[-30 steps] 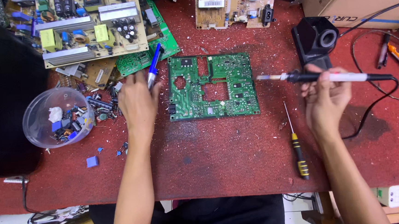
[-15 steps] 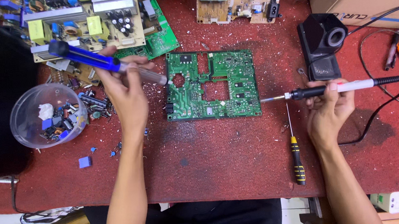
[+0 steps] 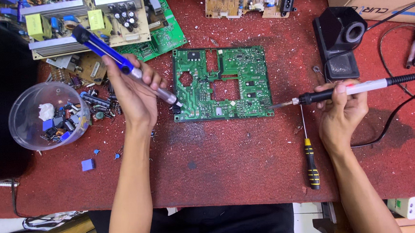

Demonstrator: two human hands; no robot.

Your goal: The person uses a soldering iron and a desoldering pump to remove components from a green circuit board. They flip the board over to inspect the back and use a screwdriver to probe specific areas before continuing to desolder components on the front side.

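Green circuit board (image 3: 222,82) lies flat at centre frame on the red surface (image 3: 229,163), with both hands closed on tools at its lower edge. Left hand (image 3: 136,94) grips a blue desoldering pump (image 3: 117,62), nozzle at the lower-left corner; right hand (image 3: 341,110) pinches one soldering iron (image 3: 345,90), tip touching the lower-right corner. Pulled parts fill one clear bowl (image 3: 49,116) at left, so stripping looks, perhaps, partway done. One screwdriver (image 3: 309,153) lies beside the right wrist.

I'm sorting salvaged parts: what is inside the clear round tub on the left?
The clear tub holds small loose components, some blue, some dark, and a white crumpled wad. Whatever lies beneath that pile is covered.
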